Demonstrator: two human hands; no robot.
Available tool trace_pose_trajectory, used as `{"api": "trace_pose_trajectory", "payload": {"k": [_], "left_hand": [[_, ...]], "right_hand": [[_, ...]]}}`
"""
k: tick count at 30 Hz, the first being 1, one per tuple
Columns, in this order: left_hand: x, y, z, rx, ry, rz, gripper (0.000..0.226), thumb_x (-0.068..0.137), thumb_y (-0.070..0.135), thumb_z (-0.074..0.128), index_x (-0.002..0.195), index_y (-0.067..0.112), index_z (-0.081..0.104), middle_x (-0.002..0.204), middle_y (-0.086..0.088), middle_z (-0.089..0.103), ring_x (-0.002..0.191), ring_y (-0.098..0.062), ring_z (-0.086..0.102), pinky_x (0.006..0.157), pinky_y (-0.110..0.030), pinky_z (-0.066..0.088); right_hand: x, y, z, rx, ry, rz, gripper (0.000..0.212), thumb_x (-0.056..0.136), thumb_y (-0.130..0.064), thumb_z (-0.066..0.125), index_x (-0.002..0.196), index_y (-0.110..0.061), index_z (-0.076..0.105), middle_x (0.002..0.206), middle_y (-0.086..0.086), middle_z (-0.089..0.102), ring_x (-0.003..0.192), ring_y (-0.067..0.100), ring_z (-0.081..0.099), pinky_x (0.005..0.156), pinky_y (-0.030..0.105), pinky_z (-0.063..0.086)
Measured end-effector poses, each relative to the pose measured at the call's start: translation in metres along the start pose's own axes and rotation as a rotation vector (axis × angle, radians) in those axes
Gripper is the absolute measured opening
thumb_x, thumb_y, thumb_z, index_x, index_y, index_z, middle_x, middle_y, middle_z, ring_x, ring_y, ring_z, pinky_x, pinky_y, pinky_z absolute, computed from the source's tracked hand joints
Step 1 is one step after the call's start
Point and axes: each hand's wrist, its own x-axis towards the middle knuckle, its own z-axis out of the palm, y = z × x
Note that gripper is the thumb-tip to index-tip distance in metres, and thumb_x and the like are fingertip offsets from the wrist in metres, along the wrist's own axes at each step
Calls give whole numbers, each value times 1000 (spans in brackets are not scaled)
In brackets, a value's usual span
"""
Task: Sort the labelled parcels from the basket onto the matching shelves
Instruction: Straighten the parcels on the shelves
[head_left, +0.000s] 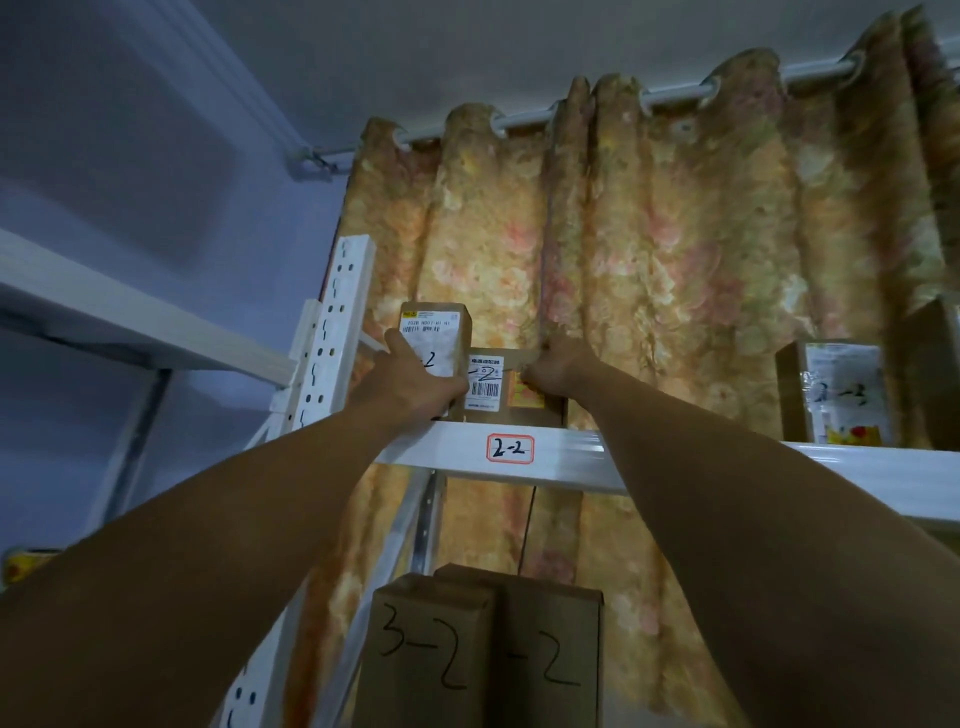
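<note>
Both arms reach up to the white shelf (447, 453) that carries a red-framed "2-2" tag (510, 449). My left hand (415, 379) grips a tall brown parcel (441, 332) with a white label, standing upright at the shelf's left end. Right beside it sits a lower brown parcel (506, 384) with a barcode label marked "2". My right hand (558, 366) holds that parcel at its top right corner, with fingers curled over the edge. Both parcels rest on the shelf.
Further right on the same level stands a parcel marked "2-3" (836, 392). Two brown boxes marked "3-2" (426, 644) and "-2" (550, 660) stand on the level below. A perforated white upright (337, 332) is at the left; a floral curtain (649, 260) hangs behind.
</note>
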Motion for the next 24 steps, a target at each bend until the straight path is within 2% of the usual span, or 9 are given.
{"api": "trace_pose_trajectory", "payload": {"k": [5,9,12,16,19,21,24], "left_hand": [[-1,-3,1,-28,30,-11,112,56,70,71,142,22,19,131,-8,56,108,-32,62,90,-47,57],[-5,-2,3,-47,60,-13,107,59,65,72,141,16,25,131,-8,54,110,-32,60,90,-49,55],[-8,0,2,-61,57,-14,106,58,64,71,141,16,25,129,-6,54,109,-31,60,89,-49,55],[-12,-1,0,-68,39,-30,108,54,68,68,139,18,25,131,-8,49,116,-33,55,93,-51,53],[-15,0,-1,-60,17,-38,112,55,71,66,143,18,22,136,-9,46,122,-34,53,97,-52,51],[-17,1,-2,-65,10,-38,113,56,71,67,145,18,21,140,-10,42,124,-36,52,98,-52,50],[-23,0,-3,-50,43,-11,111,65,68,72,148,14,21,145,-14,33,131,-38,44,102,-52,47]], "right_hand": [[-5,2,5,-40,112,-102,42,90,-29,70,126,-11,60,134,19,60,122,36,58,100,47,52],[-8,2,7,-9,132,-110,44,90,-28,71,130,-15,60,146,20,52,123,39,58,102,46,52],[-9,3,9,6,118,-121,45,93,-22,67,135,-12,58,143,19,53,130,37,52,104,43,49],[-12,2,8,10,121,-121,45,95,-18,64,139,-13,57,141,18,53,125,36,55,98,39,48],[-16,1,7,15,98,-104,50,97,-13,58,146,-12,51,144,20,50,127,37,54,100,40,48],[-22,-1,7,26,88,-83,59,97,-11,55,153,-14,41,150,20,45,134,38,49,106,42,46],[-33,-4,4,67,117,-32,68,100,-18,52,162,-14,23,161,18,29,145,40,37,116,46,37]]}}
